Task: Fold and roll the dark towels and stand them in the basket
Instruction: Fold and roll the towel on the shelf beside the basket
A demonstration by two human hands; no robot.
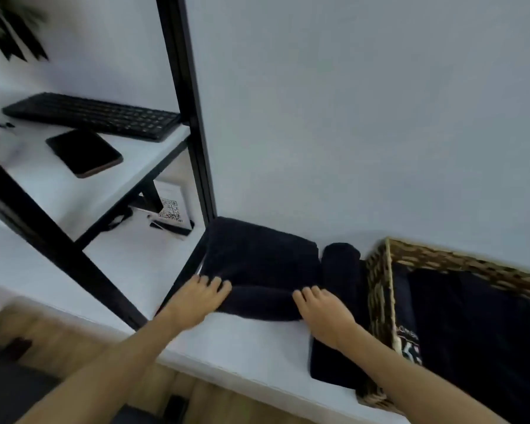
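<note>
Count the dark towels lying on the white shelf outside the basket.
2: one towel being rolled under both hands, and a rolled towel beside the basket. More may be hidden.

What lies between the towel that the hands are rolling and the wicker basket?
In the head view, a rolled dark towel lies between the towel being rolled and the wicker basket, close against the basket's left wall.

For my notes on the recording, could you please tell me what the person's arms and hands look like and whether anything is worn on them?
Both forearms are bare as far as the view shows, with no sleeves visible. The left hand and right hand wear no gloves, and no watch, bracelet or ring shows, though the picture is somewhat blurred.
</note>
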